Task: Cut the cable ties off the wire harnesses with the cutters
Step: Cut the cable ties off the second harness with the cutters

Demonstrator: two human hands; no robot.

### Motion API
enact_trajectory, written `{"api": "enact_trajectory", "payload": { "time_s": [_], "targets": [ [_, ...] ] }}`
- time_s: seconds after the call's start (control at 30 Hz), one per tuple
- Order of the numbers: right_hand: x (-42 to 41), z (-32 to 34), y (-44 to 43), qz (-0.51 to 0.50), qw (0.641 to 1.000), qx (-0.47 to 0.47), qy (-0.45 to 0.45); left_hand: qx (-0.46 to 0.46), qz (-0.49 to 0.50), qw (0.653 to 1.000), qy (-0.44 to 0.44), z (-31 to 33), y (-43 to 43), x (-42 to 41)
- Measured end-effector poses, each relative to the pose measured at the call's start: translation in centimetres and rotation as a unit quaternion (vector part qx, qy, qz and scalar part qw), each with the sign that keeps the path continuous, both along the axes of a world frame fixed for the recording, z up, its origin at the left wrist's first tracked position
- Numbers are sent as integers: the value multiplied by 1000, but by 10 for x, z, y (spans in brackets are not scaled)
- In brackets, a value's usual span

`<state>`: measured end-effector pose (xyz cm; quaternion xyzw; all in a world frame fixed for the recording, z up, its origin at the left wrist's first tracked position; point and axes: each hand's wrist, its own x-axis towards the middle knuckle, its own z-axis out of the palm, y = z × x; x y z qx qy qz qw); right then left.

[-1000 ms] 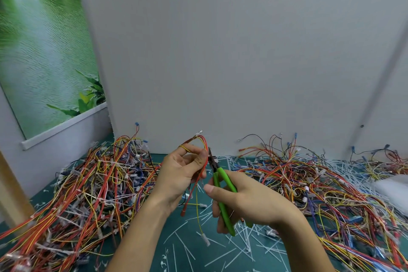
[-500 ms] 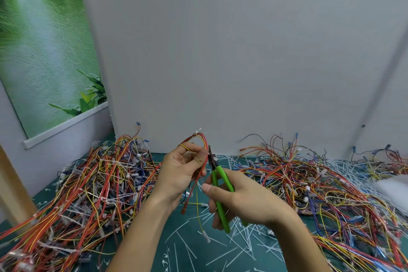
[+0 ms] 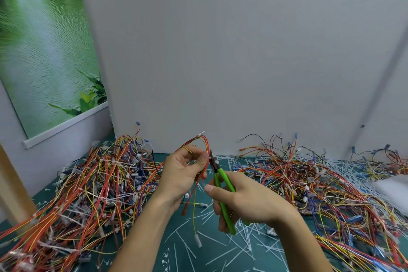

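While beside harness (image 3: pixel 204 142) in left hand (image 3: pixel 180 175), cutters (image 3: pixel 219 178) in right hand (image 3: pixel 250 204).

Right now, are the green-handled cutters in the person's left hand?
No, the right hand grips the green-handled cutters, while the left hand holds a wire harness beside their tip.
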<state>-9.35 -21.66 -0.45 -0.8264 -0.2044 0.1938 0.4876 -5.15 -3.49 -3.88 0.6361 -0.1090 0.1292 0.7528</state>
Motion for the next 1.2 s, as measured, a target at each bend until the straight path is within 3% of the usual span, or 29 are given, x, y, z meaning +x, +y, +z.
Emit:
{"api": "enact_trajectory", "payload": {
  "time_s": [0.17,0.37,0.63,0.83,1.2],
  "targets": [
    [1,-1,-5,-6,999,-7,-34,-5,-6,1000,-6,0,3,1],
    [-1,3,1,4,1000,5,17,8,-6,1000,0,1,4,0],
    [0,4,-4,-34,999,41,14,0,-16,1000,3,5,8,-1],
    [-3,6,2,2,997,51,54,12,-26,1000,-2,7,10,-4],
    [-2,5,3,-14,999,44,26,-5,-35,999,15,8,13,-5]
  ]
}}
